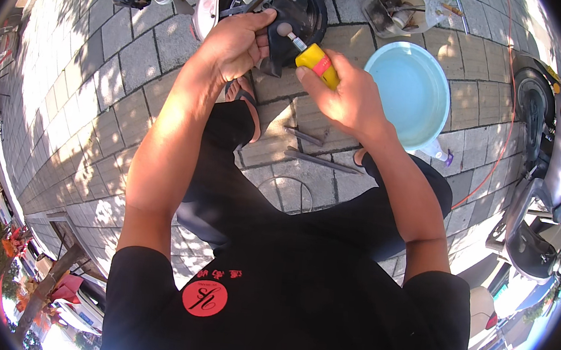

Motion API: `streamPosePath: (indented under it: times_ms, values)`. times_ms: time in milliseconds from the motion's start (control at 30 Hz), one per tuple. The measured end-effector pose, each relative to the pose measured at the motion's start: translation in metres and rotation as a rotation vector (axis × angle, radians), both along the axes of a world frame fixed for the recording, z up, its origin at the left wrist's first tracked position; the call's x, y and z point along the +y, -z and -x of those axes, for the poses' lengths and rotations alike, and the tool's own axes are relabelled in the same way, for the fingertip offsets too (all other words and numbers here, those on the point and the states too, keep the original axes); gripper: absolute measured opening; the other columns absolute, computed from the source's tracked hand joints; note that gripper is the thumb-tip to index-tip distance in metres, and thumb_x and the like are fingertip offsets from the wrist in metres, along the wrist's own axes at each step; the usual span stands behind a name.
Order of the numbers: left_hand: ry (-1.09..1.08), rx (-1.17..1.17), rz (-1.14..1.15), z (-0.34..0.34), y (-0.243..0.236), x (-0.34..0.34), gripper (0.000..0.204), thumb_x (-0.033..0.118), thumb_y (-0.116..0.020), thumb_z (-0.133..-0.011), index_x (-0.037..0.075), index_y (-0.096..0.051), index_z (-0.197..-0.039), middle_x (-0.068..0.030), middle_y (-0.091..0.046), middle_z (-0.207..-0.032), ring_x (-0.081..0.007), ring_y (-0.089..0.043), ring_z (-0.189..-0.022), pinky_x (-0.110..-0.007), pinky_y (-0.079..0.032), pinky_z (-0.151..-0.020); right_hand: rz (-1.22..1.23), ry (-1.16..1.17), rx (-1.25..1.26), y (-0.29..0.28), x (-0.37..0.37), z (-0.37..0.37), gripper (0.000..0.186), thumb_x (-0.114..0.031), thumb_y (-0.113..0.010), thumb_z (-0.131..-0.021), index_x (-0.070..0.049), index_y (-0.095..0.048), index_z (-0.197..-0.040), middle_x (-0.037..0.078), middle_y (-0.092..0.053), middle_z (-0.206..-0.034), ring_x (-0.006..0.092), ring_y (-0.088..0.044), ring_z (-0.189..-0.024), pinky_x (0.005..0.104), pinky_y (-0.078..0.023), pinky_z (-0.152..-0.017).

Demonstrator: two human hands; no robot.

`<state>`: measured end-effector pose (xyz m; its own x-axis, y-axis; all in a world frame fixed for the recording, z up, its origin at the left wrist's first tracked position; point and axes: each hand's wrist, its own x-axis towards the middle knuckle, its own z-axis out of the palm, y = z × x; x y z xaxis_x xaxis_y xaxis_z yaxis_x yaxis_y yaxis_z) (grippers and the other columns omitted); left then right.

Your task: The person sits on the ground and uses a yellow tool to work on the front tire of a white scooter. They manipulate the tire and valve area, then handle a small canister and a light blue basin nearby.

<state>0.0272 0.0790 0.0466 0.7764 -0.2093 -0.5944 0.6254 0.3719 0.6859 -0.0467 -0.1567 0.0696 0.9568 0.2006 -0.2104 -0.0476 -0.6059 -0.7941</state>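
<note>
Close to the top middle, my left hand (pixel 238 45) pinches a flattened piece of black rubber inner tube (pixel 279 56), its fingers curled behind the rubber. My right hand (pixel 350 98) is wrapped round a yellow hand grinder (pixel 317 65) with a red band. From the grinder's front a metal shaft ends in a rounded, pale tip, which lies against or just over the rubber; I cannot tell whether it touches. Behind the tube is a black scooter wheel (pixel 319 18), partly covered by the rubber and my hand.
A light blue basin (pixel 411 86) of water stands at the right, below a clear tub (pixel 393 15) of tools and scraps. Two metal bars (pixel 325 161) lie between my feet. A parked scooter (pixel 552 159) and a red hose (pixel 510 122) are farther right.
</note>
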Motion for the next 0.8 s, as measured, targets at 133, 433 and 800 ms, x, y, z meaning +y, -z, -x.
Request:
streamPosePath:
  times_ms: [133, 433, 800]
  values:
    - [0.003, 0.006, -0.008, 0.001, 0.005, 0.005, 0.029, 0.018, -0.052, -0.12, -0.004, -0.068, -0.129, -0.013, -0.08, -0.119, -0.0202, -0.08, -0.102, -0.034, -0.067, -0.09, 0.014, -0.044, 0.013, -0.005, 0.002, -0.003, 0.056, -0.05, -0.078, -0.098, -0.002, -0.071, -0.127, 0.023, -0.079, -0.103, 0.0441, -0.077, -0.099, 0.0481, -0.059, -0.087]
    - [-0.031, -0.027, 0.045, -0.002, -0.002, 0.002, 0.031, 0.019, -0.05, -0.12, -0.004, -0.067, -0.133, -0.0156, -0.08, -0.124, -0.0231, -0.08, -0.11, -0.037, -0.067, -0.101, 0.027, 0.02, 0.019, -0.016, -0.009, -0.006, 0.058, -0.041, -0.082, -0.099, 0.002, -0.07, -0.136, 0.018, -0.079, -0.1, 0.0267, -0.078, -0.09, 0.0379, -0.059, -0.084]
    - [0.027, -0.065, 0.093, -0.001, 0.007, 0.009, 0.03, 0.02, -0.055, -0.119, -0.003, -0.068, -0.135, -0.0137, -0.08, -0.125, -0.0209, -0.079, -0.114, -0.037, -0.066, -0.104, -0.017, -0.01, 0.035, -0.004, 0.007, 0.003, 0.059, -0.051, -0.077, -0.098, -0.002, -0.07, -0.131, 0.022, -0.081, -0.106, 0.0433, -0.078, -0.101, 0.0478, -0.06, -0.089]
